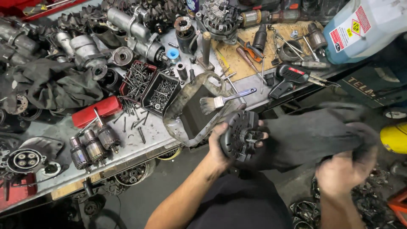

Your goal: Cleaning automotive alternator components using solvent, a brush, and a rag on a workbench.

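My left hand (221,146) grips a round black metal housing with slots and a short shaft (240,135), held in front of the workbench edge. My right hand (342,171), blurred by motion, clutches one end of a dark grey rag (309,135) that stretches from the housing to that hand. Just behind the housing a dirty cut-open plastic tub (188,108) rests on the bench edge, with a paintbrush (222,101) lying across it.
The metal workbench (146,140) is crowded with starter motors, armatures (91,146), two trays of screws (152,87), a red box (95,111), a soldering gun (288,78) and hand tools. A large bluish plastic jug (364,27) stands at top right. Scrap parts lie on the floor.
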